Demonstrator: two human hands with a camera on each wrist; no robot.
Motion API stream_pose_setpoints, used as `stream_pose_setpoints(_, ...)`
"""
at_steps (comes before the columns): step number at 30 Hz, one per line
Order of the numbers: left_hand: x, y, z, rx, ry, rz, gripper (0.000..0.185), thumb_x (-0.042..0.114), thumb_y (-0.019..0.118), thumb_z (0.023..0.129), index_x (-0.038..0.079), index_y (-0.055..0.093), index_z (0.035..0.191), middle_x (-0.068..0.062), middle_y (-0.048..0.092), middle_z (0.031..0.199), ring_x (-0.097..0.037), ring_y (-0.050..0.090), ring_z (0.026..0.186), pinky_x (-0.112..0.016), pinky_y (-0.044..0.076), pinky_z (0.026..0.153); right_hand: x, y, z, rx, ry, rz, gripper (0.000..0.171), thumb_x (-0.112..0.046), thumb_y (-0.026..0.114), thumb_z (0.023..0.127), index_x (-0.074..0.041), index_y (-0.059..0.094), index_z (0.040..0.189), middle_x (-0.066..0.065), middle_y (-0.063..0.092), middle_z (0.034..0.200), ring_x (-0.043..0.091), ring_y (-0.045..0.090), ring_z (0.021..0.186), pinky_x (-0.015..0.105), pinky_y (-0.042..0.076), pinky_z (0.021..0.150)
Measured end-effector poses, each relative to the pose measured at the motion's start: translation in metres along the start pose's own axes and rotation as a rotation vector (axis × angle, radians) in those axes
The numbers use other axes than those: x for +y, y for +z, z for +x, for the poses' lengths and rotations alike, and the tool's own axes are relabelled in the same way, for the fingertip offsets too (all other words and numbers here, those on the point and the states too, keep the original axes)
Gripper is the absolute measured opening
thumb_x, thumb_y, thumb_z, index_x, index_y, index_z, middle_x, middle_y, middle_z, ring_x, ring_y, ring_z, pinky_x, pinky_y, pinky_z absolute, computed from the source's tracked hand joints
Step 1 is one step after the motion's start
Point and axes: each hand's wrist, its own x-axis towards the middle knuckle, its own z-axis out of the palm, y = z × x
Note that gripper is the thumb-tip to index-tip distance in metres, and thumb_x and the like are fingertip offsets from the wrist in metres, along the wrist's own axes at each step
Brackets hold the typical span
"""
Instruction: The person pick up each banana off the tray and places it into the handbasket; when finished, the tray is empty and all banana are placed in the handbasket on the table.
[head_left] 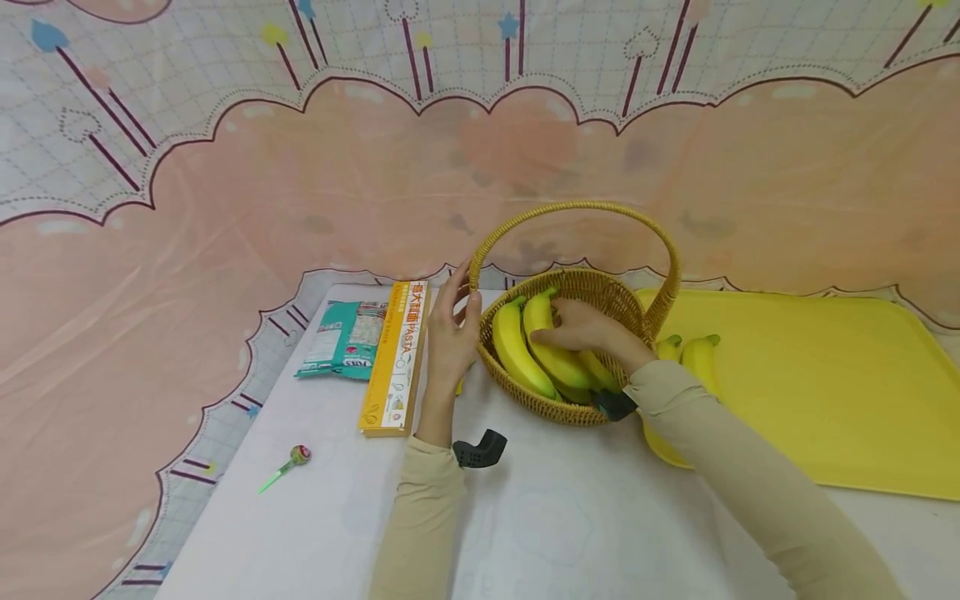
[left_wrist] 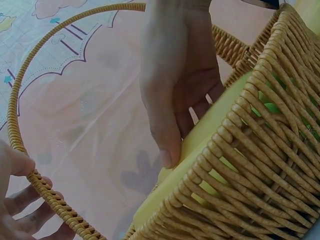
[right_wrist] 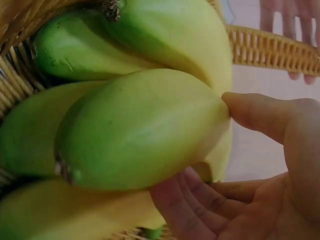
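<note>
A wicker basket [head_left: 536, 408] with a tall arched handle [head_left: 581, 206] holds several yellow bananas with green ends. My left hand [head_left: 452, 333] grips the left side of the handle. In the left wrist view its thumb [left_wrist: 20, 162] lies on one side of the handle and the fingers come round the other. Inside the basket, my right hand [head_left: 588, 327] holds a banana [right_wrist: 135, 130] between thumb and fingers, on top of the others. Another banana [head_left: 517, 350] lies along the basket's left side.
Right of the basket is a yellow tray [head_left: 825, 383] with bananas [head_left: 701, 358] at its left edge. To the left lie a pasta box [head_left: 396, 358], a teal packet [head_left: 345, 340] and a lollipop [head_left: 288, 462]. A patterned cloth [head_left: 375, 183] hangs behind the table.
</note>
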Motion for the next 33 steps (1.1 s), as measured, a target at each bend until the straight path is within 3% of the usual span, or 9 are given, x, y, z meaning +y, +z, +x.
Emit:
stream_pose_setpoints(3, 0.011, -0.001, -0.001, -0.002, 0.001, -0.009, 0.045, 0.009, 0.047, 0.098, 0.014, 0.042, 0.143, -0.015, 0.053, 0.131, -0.032, 0.054, 0.121, -0.048, 0.049, 0.097, -0.002, 0.003, 0.003, -0.001, 0.0, -0.004, 0.079, -0.041, 0.055, 0.09, 0.01, 0.027, 0.144, 0.027, 0.045, 0.14, 0.038, 0.046, 0.128, 0.047, 0.039, 0.107)
stream_pose_setpoints(8, 0.03, -0.003, -0.003, -0.013, -0.003, -0.031, 0.045, 0.003, 0.046, 0.097, 0.004, 0.042, 0.141, -0.022, 0.051, 0.13, -0.038, 0.052, 0.12, -0.052, 0.048, 0.097, -0.003, 0.002, 0.0, -0.009, 0.017, 0.031, 0.08, -0.043, 0.054, 0.091, 0.01, 0.026, 0.144, 0.027, 0.048, 0.136, 0.036, 0.05, 0.122, 0.046, 0.044, 0.102)
stream_pose_setpoints(13, 0.015, 0.0, -0.001, -0.008, -0.017, -0.026, 0.045, 0.008, 0.046, 0.098, 0.014, 0.043, 0.143, -0.015, 0.052, 0.131, -0.031, 0.053, 0.121, -0.048, 0.048, 0.098, 0.002, -0.003, -0.009, 0.017, 0.033, 0.116, 0.077, -0.044, 0.05, 0.094, 0.004, 0.022, 0.147, 0.023, 0.053, 0.129, 0.032, 0.056, 0.112, 0.04, 0.05, 0.09)
stream_pose_setpoints(17, 0.001, 0.001, 0.0, -0.001, -0.003, -0.017, 0.045, 0.012, 0.047, 0.098, 0.019, 0.042, 0.143, -0.011, 0.052, 0.132, -0.027, 0.053, 0.121, -0.047, 0.049, 0.097, 0.006, -0.008, -0.02, 0.088, 0.01, 0.164, 0.066, -0.042, 0.048, 0.096, -0.002, 0.031, 0.145, 0.02, 0.057, 0.121, 0.03, 0.058, 0.104, 0.036, 0.051, 0.08)
stream_pose_setpoints(22, -0.001, 0.002, 0.001, 0.003, 0.012, -0.01, 0.045, 0.014, 0.047, 0.098, 0.018, 0.043, 0.143, -0.011, 0.053, 0.131, -0.027, 0.054, 0.121, -0.047, 0.05, 0.096, 0.016, -0.013, -0.04, 0.189, -0.017, 0.198, 0.052, -0.039, 0.049, 0.096, -0.008, 0.044, 0.138, 0.016, 0.057, 0.12, 0.031, 0.055, 0.108, 0.041, 0.048, 0.087)
stream_pose_setpoints(28, 0.023, 0.0, -0.004, 0.001, -0.006, -0.011, 0.045, 0.005, 0.046, 0.097, 0.007, 0.043, 0.142, -0.019, 0.053, 0.13, -0.036, 0.053, 0.12, -0.05, 0.049, 0.096, 0.031, -0.013, -0.072, 0.287, -0.033, 0.312, 0.048, -0.041, 0.045, 0.098, -0.007, 0.049, 0.133, 0.015, 0.055, 0.13, 0.033, 0.052, 0.118, 0.049, 0.046, 0.097)
stream_pose_setpoints(33, 0.036, -0.002, -0.005, 0.001, -0.021, 0.001, 0.044, 0.002, 0.046, 0.096, 0.002, 0.042, 0.141, -0.022, 0.052, 0.13, -0.037, 0.053, 0.119, -0.049, 0.05, 0.096, 0.044, -0.011, -0.099, 0.361, -0.019, 0.333, 0.048, -0.043, 0.044, 0.098, -0.009, 0.051, 0.13, 0.013, 0.055, 0.128, 0.031, 0.051, 0.116, 0.046, 0.046, 0.092)
